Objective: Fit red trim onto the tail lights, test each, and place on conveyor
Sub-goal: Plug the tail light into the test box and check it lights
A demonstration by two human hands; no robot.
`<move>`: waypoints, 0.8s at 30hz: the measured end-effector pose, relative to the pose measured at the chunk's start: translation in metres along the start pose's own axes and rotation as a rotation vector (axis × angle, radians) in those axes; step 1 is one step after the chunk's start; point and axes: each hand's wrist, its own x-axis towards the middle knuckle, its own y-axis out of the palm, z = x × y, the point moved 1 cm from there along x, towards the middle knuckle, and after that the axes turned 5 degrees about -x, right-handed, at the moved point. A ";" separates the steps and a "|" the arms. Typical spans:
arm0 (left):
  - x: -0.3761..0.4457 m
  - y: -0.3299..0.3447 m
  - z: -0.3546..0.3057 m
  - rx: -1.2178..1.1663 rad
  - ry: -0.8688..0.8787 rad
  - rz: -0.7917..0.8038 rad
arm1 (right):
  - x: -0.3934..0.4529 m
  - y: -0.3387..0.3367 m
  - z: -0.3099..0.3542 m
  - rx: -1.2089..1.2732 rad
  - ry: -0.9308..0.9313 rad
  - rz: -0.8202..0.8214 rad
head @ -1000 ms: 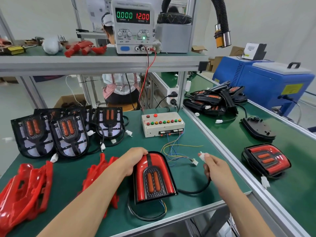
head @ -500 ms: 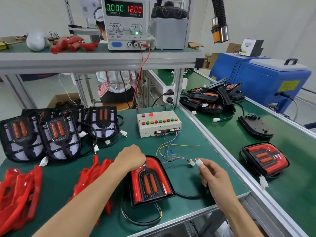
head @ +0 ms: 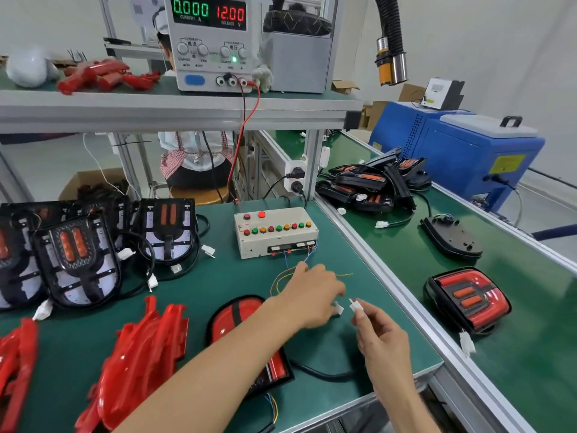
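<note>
tail light: red-trimmed unit (head: 240,317) flat on green bench mat, near front edge, lens up; left forearm crosses over it, lower half partly hidden
its cable: black lead (head: 321,374) curls off the unit's right side along the mat toward the right hand
right hand: (head: 382,340) pinches a white plug (head: 355,306) at its fingertips, raised just above the mat
left hand: (head: 312,296) reached across, fingers curled on a white connector (head: 338,308) at the end of the tester wires; exact grip partly hidden
gap: the two connectors sit just beside each other, apart, not mated
tester wires: thin coloured strands (head: 282,275) run from under the left hand up to the test box
test box: cream box (head: 276,231) with row of red, green, yellow buttons, behind the hands on the bench
red trims: loose red pieces (head: 140,364) piled on mat left of the unit; more at far left edge
untrimmed lights: black-framed units (head: 78,257) lined at bench rear left, white plugs trailing
conveyor: green belt (head: 515,354) right of bench, beyond an aluminium rail
finished light: red-trimmed unit (head: 466,300) on belt, lens up, white plug hanging by the rail
face-down light: black back (head: 451,235) on belt further along
light pile: heap of black units (head: 374,182) at far end of belt
power supply: (head: 212,42) on upper shelf, reads 0.000 and 12.00
</note>
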 end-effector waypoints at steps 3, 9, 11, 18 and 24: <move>0.010 0.008 0.001 -0.002 -0.036 0.045 | 0.001 0.002 0.000 0.034 0.011 -0.037; 0.004 0.003 0.019 -0.556 -0.082 0.045 | 0.003 0.005 0.003 -0.048 -0.047 -0.033; 0.000 -0.001 0.026 -0.670 -0.090 0.054 | 0.001 0.006 0.005 -0.081 -0.070 -0.021; -0.009 -0.005 0.034 -0.762 -0.079 0.093 | -0.002 0.009 0.007 -0.043 -0.044 -0.069; -0.009 -0.010 0.034 -0.801 -0.052 0.076 | -0.004 0.010 0.011 -0.083 -0.066 -0.023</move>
